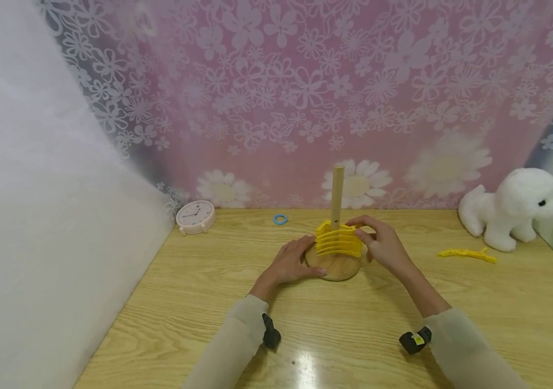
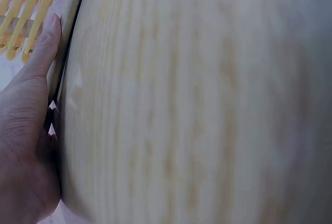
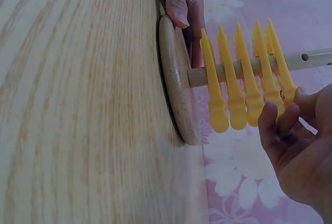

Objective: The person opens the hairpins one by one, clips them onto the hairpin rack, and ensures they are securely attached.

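Observation:
A round wooden base [image 1: 339,270] with an upright wooden post [image 1: 337,194] stands on the table. Several curved yellow plastic pieces [image 1: 337,246] are stacked along the post, spaced apart above the base. My left hand [image 1: 291,265] holds the base at its left side, thumb on the front rim and fingers behind. At the right end of the stack my right hand [image 1: 385,251] pinches the top yellow piece [image 3: 284,63] between thumb and fingers. In the right wrist view, a hole [image 3: 305,57] shows in the post above that piece.
A loose yellow piece [image 1: 468,254] lies on the table to the right, near a white toy dog [image 1: 514,210]. Behind the hands are a small blue ring [image 1: 280,223] and, farther left, a pink clock [image 1: 195,217]. A floral curtain [image 1: 276,124] hangs along the table's back edge.

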The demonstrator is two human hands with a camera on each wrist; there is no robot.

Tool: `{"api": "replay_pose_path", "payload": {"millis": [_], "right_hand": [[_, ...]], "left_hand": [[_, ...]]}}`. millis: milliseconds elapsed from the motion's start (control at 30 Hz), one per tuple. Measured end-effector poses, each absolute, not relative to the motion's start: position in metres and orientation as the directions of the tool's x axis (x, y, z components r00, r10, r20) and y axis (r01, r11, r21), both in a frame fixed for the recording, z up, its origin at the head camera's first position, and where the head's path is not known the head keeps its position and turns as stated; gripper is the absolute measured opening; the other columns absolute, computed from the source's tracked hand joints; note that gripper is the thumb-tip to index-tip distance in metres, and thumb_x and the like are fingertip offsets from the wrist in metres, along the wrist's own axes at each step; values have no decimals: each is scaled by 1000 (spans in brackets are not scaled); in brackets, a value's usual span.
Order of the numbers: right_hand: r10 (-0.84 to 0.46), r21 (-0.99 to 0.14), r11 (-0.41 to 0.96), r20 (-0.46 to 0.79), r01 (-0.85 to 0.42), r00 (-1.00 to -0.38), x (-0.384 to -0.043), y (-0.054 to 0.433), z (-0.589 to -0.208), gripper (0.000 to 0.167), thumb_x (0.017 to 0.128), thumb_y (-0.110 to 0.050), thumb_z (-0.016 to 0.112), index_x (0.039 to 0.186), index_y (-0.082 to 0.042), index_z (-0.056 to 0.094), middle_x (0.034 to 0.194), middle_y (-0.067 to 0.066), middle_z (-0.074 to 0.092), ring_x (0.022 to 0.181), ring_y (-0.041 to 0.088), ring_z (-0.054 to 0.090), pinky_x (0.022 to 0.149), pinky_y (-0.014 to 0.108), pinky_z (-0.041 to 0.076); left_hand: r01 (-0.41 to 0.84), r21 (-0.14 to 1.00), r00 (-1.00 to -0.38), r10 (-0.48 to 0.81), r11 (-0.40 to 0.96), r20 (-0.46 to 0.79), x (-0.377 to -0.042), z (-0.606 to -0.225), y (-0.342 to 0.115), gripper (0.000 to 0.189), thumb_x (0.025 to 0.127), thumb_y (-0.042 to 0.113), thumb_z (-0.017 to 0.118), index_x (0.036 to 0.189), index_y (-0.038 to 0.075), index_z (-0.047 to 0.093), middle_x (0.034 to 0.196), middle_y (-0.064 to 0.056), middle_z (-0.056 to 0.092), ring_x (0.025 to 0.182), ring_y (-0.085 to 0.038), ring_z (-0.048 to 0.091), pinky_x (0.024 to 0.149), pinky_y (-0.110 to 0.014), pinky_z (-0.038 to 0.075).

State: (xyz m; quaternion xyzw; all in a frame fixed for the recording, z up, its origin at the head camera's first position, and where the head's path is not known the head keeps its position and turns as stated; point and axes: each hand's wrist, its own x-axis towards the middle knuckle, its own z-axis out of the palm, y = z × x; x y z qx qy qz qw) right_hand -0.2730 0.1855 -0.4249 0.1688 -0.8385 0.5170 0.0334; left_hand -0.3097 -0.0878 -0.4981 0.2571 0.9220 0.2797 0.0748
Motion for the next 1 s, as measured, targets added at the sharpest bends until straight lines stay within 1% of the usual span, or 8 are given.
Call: {"api": "replay_pose_path", "payload": {"millis": [133, 333, 533, 633, 800, 900, 933, 1000], "right_hand": [[-260, -865, 383, 238, -326, -936, -272, 188, -427, 31, 111, -16, 51, 140, -10, 62, 142, 21, 53, 48, 37, 53, 46, 42, 53], [-250, -861, 364, 277, -355, -928, -273, 201, -433, 36, 110, -21, 55, 145, -10, 58, 140, 20, 56, 51, 38, 51, 50, 42, 56], [-226, -858, 360, 300, -366, -927, -267, 225, -435, 42, 111, -25, 52, 150, -9, 52, 136, 24, 59, 50, 36, 50, 48, 40, 57], [-213, -854, 388, 284, -347, -935, -263, 240, -438, 43, 112, -27, 52, 150, -8, 51, 136, 25, 59, 49, 33, 51, 48, 39, 56], [-202, -857, 434, 208, -278, -957, -257, 273, -448, 47, 111, -30, 54, 150, -6, 49, 137, 26, 56, 51, 30, 54, 49, 39, 54], [-196, -850, 469, 166, -241, -966, -257, 299, -457, 50, 110, -31, 57, 150, -2, 48, 132, 17, 57, 52, 29, 55, 49, 38, 54], [-194, -846, 480, 155, -231, -969, -256, 307, -459, 51, 109, -30, 58, 149, 0, 48, 130, 12, 58, 52, 29, 55, 49, 38, 53], [-188, -834, 509, 135, -214, -973, -256, 325, -463, 54, 108, -30, 60, 150, 2, 46, 126, -2, 59, 54, 28, 54, 50, 37, 52]], "left_hand": [[425, 561, -859, 511, 710, 4, -308, -498, -87, 97, 90, 64, 71, 167, 29, 25, 172, 5, 25, 159, -19, 19, 130, -43, 12], [430, 562, -856, 517, 707, 5, -308, -498, -88, 96, 90, 64, 71, 167, 29, 25, 172, 7, 25, 159, -18, 18, 130, -42, 11], [438, 553, -856, 517, 708, 15, -310, -499, -88, 95, 91, 64, 71, 166, 28, 26, 171, 5, 26, 159, -19, 19, 130, -42, 11], [436, 549, -857, 515, 713, 12, -310, -500, -87, 95, 91, 64, 71, 166, 28, 26, 171, 5, 26, 159, -19, 19, 130, -42, 11], [435, 549, -855, 518, 714, 5, -310, -501, -87, 95, 91, 64, 70, 167, 28, 26, 172, 5, 26, 159, -19, 18, 130, -42, 12], [437, 548, -854, 520, 713, 4, -310, -501, -87, 95, 91, 65, 70, 167, 28, 25, 172, 5, 25, 159, -18, 18, 130, -42, 11], [439, 547, -854, 521, 713, 5, -311, -501, -88, 95, 91, 65, 70, 167, 28, 25, 172, 5, 25, 160, -18, 17, 130, -42, 11], [445, 541, -853, 522, 714, 11, -311, -500, -88, 95, 91, 64, 69, 167, 27, 25, 172, 5, 25, 159, -18, 18, 130, -42, 11]]}}
